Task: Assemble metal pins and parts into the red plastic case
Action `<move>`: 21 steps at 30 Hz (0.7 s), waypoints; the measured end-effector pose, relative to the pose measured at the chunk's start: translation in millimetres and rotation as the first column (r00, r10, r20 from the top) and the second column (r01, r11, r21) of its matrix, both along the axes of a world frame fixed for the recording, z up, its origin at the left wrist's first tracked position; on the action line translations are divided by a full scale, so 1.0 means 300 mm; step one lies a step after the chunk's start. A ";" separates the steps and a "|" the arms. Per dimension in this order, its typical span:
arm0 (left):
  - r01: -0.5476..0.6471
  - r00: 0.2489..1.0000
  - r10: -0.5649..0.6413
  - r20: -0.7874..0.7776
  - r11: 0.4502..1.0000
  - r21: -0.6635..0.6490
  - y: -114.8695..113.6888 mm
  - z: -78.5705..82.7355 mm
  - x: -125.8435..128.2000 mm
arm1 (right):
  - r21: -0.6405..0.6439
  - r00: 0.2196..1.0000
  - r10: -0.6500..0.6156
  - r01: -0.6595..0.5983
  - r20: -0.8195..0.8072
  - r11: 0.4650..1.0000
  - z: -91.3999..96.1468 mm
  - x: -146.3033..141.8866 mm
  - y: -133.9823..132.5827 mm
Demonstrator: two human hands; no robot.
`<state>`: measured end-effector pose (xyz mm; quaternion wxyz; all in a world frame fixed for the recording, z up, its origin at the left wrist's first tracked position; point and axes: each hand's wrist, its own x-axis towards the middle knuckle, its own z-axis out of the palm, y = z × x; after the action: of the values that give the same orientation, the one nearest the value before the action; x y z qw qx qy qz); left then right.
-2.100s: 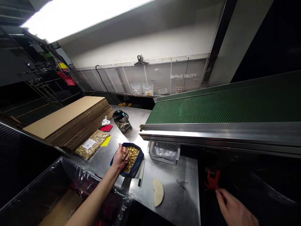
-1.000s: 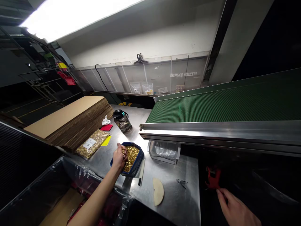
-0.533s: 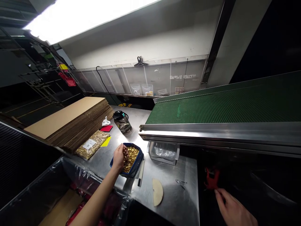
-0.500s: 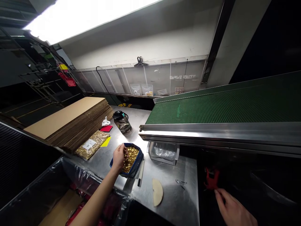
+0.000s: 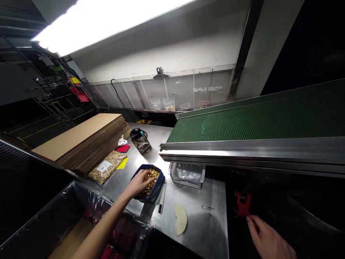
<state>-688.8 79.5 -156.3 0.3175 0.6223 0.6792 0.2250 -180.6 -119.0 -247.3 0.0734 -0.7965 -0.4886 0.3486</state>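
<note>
My left hand lies palm down over a blue tray of small shiny gold-coloured pieces. Its fingers are spread and their tips touch the pieces; whether any piece sits under them is hidden. At the lower right, my right hand pinches the near edge of a small red item between thumb and fingers. That item hangs over a dark area beside the table, and its exact kind cannot be made out. Alongside the tray rests a slim white stick with a black end.
A green conveyor belt slopes up to the right behind a metal rail. Around the steel table are a jug, stacked cardboard, a bag of gold pieces, a clear bin, a pale half-disc and tweezers-like metal tools.
My left hand has gone from closed fingertips at the tray's left side to spread fingers lower over the gold pieces. My right hand keeps its pinch on the red item.
</note>
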 end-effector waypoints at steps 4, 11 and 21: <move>0.055 0.998 -0.055 0.011 0.998 -0.017 -0.001 -0.004 -0.024 | 0.009 1.000 0.010 -0.010 0.011 1.000 -0.004 0.003 -0.005; 0.076 0.997 -0.076 -0.021 0.997 0.003 0.000 -0.001 -0.066 | 0.052 1.000 -0.004 0.003 0.019 0.999 -0.015 0.007 -0.009; 0.241 0.941 -0.244 -0.234 0.970 -0.041 -0.007 0.034 -0.051 | -0.002 1.000 -0.001 0.001 -0.011 1.000 -0.013 0.006 -0.012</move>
<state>-704.0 77.5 -146.1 0.2629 0.7218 0.6317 0.1043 -178.7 -122.6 -251.1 0.0755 -0.7949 -0.4872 0.3537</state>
